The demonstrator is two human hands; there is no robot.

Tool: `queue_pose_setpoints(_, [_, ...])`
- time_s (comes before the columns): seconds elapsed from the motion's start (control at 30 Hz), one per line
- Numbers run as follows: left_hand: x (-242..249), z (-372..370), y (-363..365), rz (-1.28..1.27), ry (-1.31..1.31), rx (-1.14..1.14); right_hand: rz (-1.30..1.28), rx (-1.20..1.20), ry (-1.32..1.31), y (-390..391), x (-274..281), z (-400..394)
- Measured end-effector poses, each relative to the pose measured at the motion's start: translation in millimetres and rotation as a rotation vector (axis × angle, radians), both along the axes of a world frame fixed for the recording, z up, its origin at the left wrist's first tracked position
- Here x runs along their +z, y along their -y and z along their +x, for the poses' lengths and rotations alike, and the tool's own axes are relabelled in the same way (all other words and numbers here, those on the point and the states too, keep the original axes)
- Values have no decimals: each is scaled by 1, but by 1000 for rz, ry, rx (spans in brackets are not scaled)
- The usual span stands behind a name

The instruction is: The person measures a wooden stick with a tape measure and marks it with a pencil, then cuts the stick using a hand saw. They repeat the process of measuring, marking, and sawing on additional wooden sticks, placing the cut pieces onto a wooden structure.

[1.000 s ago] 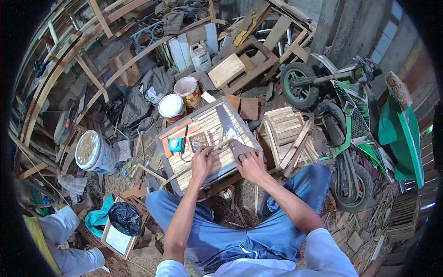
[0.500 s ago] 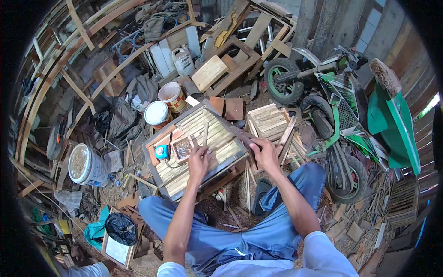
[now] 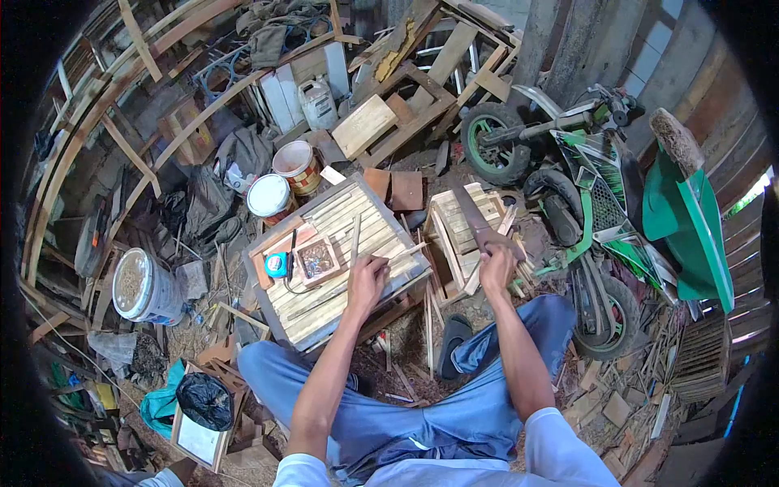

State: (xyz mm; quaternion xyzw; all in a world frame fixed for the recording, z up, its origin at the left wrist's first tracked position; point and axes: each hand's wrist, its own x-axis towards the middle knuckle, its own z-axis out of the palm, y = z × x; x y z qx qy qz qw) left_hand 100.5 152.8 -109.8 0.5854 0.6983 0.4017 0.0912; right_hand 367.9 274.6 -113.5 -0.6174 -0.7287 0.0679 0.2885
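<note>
My right hand (image 3: 497, 266) is closed around the handle of a hand saw (image 3: 471, 215), whose blade points up and away over a slatted wooden piece (image 3: 449, 231). My left hand (image 3: 369, 280) is closed on a thin wood strip (image 3: 402, 256) that reaches past the right edge of the slatted tabletop (image 3: 316, 312). Left of that hand, a small wooden box (image 3: 317, 260) of nails and a blue tape measure (image 3: 277, 265) rest on the tabletop. Another short stick (image 3: 355, 235) lies just beyond my left fingers.
Two paint buckets (image 3: 268, 196) stand behind the tabletop, and a large white bucket (image 3: 146, 288) is at the left. A green motorbike (image 3: 588, 203) and a green wheelbarrow (image 3: 690, 227) are at the right. Wood scraps cover the floor. Part of another person's sleeve (image 3: 166, 477) shows at the lower left.
My right hand has moved right with the saw, whose blade is now away from the tabletop's edge. My left hand has shifted slightly right, and the strip now shows beside it.
</note>
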Motion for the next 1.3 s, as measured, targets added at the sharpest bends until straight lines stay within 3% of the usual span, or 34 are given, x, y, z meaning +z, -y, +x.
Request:
queue_pose_setpoints(0.17, [-2, -3, 4, 69, -103, -17, -50, -70, 178, 0, -31, 1])
queue_pose_setpoints(0.4, [7, -16, 26, 62, -114, -15, -174, -97, 299, -1, -20, -10])
queue_pose_setpoints(0.5, [21, -32, 50, 28, -109, -10, -80, -43, 336, 2, -18, -18])
queue_pose_setpoints(0.6, [17, -53, 69, 96, -45, 111, -73, 64, 234, 11, -3, -43])
queue_pose_setpoints(0.63, [17, -60, 70, 124, 92, 143, -78, 130, 141, 18, 11, -54])
queue_pose_setpoints(0.77, [32, -90, 86, 127, 273, 441, 130, 443, -39, 36, 24, -95])
queue_pose_setpoints(0.9, [28, -133, 89, 131, 48, 561, 68, 693, -242, 54, 45, -134])
queue_pose_setpoints(1.0, [28, -160, 75, 100, -201, 480, 50, 790, -288, 65, 44, -158])
queue_pose_setpoints(1.13, [14, -179, 49, -87, -301, 458, -32, 859, -317, 78, 43, -181])
queue_pose_setpoints(1.27, [2, -199, 14, -343, 1, 556, 1, 901, -354, 76, 45, -191])
queue_pose_setpoints(1.3, [4, -199, 8, -395, -24, 602, 2, 905, -377, 75, 46, -192])
